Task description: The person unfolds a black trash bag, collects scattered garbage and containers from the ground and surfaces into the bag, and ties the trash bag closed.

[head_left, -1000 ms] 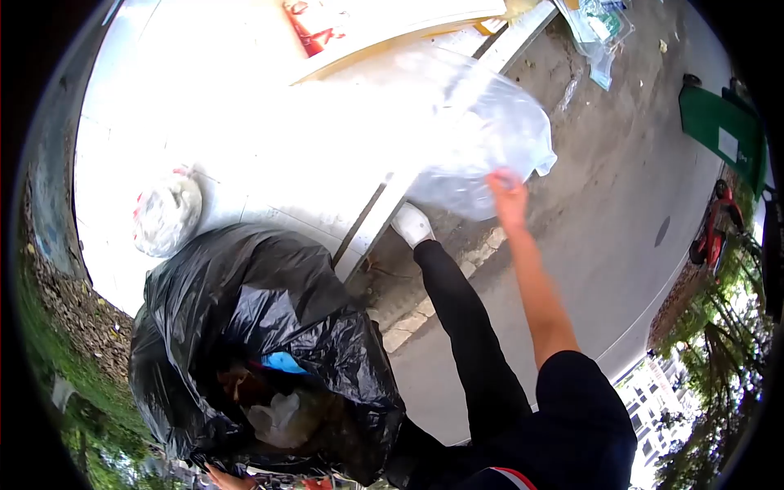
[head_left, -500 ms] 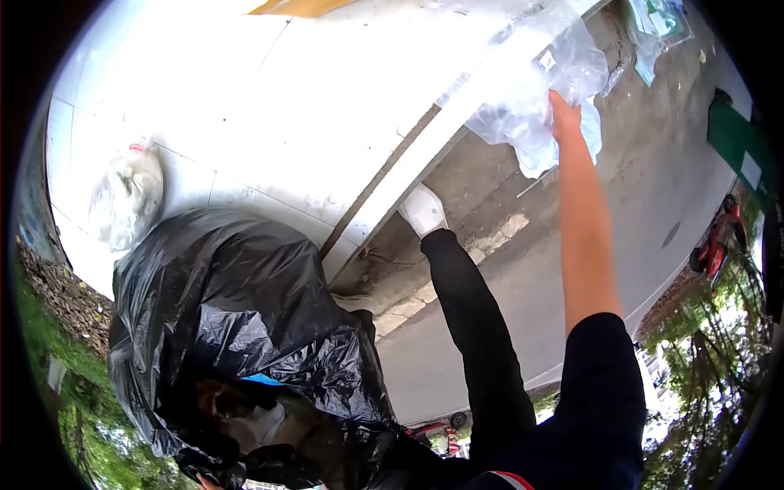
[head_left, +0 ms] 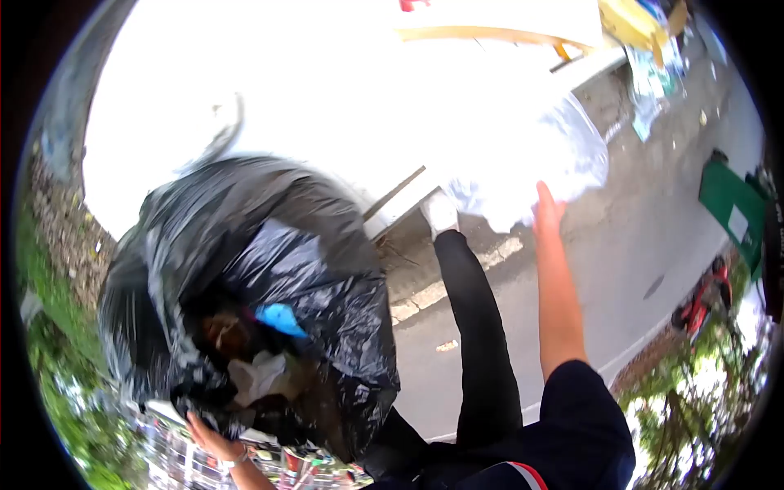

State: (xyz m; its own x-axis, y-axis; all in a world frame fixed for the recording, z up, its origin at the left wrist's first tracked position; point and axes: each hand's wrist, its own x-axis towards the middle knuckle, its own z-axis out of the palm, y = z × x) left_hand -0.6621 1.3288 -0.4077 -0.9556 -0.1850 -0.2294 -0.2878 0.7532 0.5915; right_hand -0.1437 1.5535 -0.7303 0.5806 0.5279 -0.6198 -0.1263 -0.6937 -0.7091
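A large black plastic bag (head_left: 327, 269) gapes at the lower left, with brown, whitish and blue rubbish (head_left: 280, 318) inside. At its lower rim is my left hand (head_left: 211, 439), closed on the black plastic, a band round the wrist. Away to the upper right, my right hand (head_left: 548, 211) touches the lower edge of a clear plastic bag (head_left: 572, 147). Its fingers look pressed together on the film. Strong glare washes out much of the clear bag.
A knotted whitish bag (head_left: 219, 131) lies blurred on the white tiled ledge (head_left: 327, 106). Yellow items (head_left: 633, 23) and plastic litter (head_left: 649, 90) lie at the upper right. A green bin (head_left: 732, 208) and red vehicle (head_left: 704, 304) stand beyond the road.
The view has shifted. My right hand and the clear bag appear lower than half a second ago. More of my left hand and its wrist now shows beside the black bag.
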